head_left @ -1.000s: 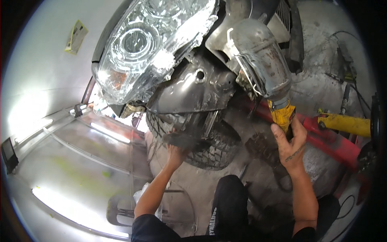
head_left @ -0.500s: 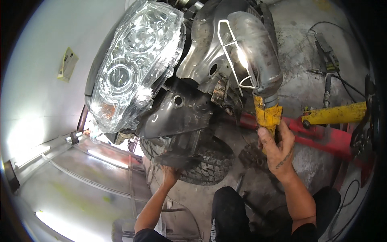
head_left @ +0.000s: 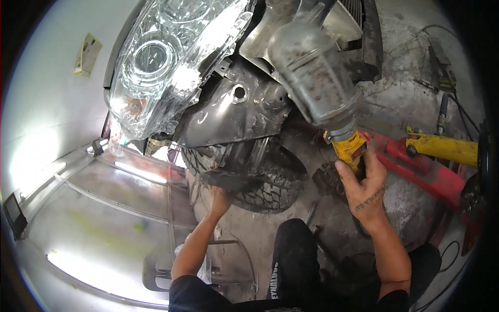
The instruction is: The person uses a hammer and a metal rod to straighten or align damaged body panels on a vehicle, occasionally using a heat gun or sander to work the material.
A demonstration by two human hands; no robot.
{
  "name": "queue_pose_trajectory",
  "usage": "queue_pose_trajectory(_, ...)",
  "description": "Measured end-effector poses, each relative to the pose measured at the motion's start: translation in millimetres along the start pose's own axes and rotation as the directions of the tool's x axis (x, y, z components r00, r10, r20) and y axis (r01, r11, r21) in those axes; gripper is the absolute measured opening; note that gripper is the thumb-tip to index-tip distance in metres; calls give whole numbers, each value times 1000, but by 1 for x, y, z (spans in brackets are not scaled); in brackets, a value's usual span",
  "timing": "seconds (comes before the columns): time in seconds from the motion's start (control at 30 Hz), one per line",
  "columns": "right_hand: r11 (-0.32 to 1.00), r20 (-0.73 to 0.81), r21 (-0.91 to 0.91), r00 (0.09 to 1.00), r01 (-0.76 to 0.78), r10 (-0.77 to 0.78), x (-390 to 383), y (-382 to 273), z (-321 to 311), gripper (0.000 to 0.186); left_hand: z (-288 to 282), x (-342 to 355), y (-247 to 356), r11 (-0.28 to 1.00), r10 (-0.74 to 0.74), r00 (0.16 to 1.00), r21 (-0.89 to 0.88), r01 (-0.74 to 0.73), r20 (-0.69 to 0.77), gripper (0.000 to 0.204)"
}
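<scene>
My right hand (head_left: pixel 366 195) is wrapped round the yellow handle of a caged work light (head_left: pixel 349 148). Its metal reflector back is turned toward me, and the bulb is hidden. On the left, my left hand (head_left: pixel 218 197) reaches to the lower edge of a dark panel (head_left: pixel 234 179) in front of the tire (head_left: pixel 280 192); its fingertips are hidden behind that edge. Above, a bare, scuffed metal body part (head_left: pixel 234 112) with a round hole adjoins the headlight (head_left: pixel 150 60), which is wrapped in clear plastic film.
A red floor jack (head_left: pixel 421 171) with a yellow bar (head_left: pixel 442 148) lies to the right. Cables and an air tool (head_left: pixel 443 112) are on the concrete floor. A pale wall with a taped paper (head_left: pixel 88 54) rises at left, above a metal door panel (head_left: pixel 93 229).
The work light has swung round: its lit, caged side faced me before, and now its back does. My view has shifted, and my left hand stays by the dark panel.
</scene>
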State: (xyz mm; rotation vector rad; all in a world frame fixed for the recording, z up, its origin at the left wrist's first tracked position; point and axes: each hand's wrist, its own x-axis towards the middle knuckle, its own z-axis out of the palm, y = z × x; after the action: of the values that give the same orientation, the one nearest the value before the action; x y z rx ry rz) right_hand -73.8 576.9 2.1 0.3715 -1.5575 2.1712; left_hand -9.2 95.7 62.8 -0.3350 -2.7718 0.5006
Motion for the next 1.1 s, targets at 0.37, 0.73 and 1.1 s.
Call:
queue_pose_trajectory(0.37,999,172,-15,985,34,-31,-7,24,6,49,19,-14,-20,993,-115,993,-17,116,35,84)
queue_pose_trajectory(0.73,997,107,-15,992,75,-73,-6,23,19,53,20,-16,-19,992,-112,992,-44,115,58,77)
queue_pose_trajectory(1.1,991,103,-101,991,93,-82,-7,26,21,54,12,-12,-6,991,-129,990,-31,131,54,64)
